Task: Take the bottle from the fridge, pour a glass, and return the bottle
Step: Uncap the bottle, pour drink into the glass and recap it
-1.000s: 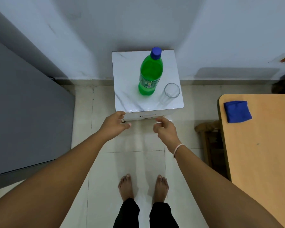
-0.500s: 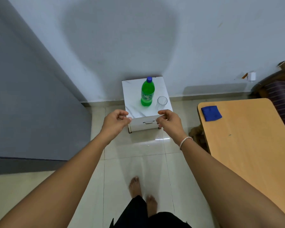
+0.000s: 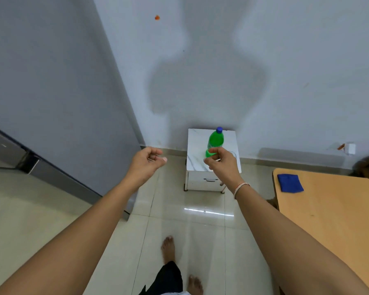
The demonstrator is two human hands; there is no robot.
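1. Bottle point(image 3: 216, 139): green with a blue cap, it stands upright on the small white marble-topped cabinet point(image 3: 196, 150) against the wall, right of the frame's centre.
2. Its lower part is hidden behind the right hand point(image 3: 222, 161), which is raised in front of it. Whether that hand touches the bottle cannot be told.
3. A clear glass point(image 3: 233, 154) shows only as a faint rim just right of the bottle's base, on the same cabinet top.
4. The right hand's fingers are loosely curled inward, thumb near the fingertips, holding nothing visible. A thin bracelet point(image 3: 241, 186) circles its wrist.
5. The left hand point(image 3: 146, 161) hangs in the air at centre frame, left of the cabinet, fingers curled loosely toward the palm and empty.
6. A large grey fridge point(image 3: 51, 92) fills the left side of the frame.
7. At the right edge a wooden table point(image 3: 328, 209) carries a folded blue cloth point(image 3: 289, 183).
8. Bare feet show on the pale tiled floor point(image 3: 190, 220) at bottom centre.
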